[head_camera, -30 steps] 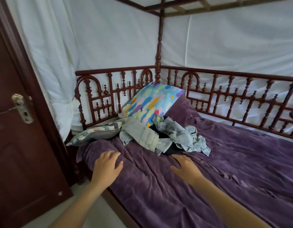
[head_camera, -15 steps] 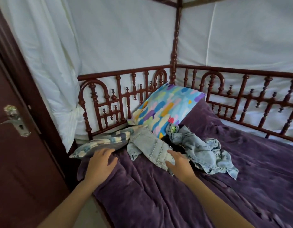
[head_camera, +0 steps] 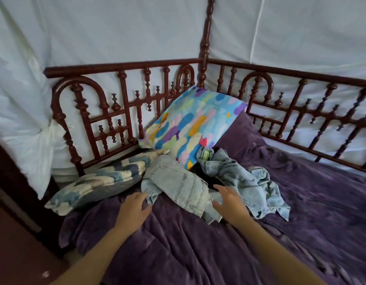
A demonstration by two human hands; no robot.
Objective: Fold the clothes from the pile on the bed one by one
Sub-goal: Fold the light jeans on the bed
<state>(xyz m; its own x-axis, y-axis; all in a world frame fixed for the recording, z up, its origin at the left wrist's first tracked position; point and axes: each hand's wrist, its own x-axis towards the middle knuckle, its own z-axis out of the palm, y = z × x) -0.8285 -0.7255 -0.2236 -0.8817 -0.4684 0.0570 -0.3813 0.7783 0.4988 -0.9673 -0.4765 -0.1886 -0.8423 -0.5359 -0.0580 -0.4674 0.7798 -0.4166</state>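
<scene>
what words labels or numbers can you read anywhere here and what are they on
On the light denim garment, beside the colourful pillow, a green tag: it carries print, but too small and blurred to read.
Nothing else shows any text: not the blue patterned pillow, the purple bedspread or the wooden bed rail.

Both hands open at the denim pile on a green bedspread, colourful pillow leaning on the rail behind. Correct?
No: the bedspread is purple, not green, per the head view. The rest holds: left hand and right hand open at the denim pile, colourful pillow leaning on the rail behind.
</scene>
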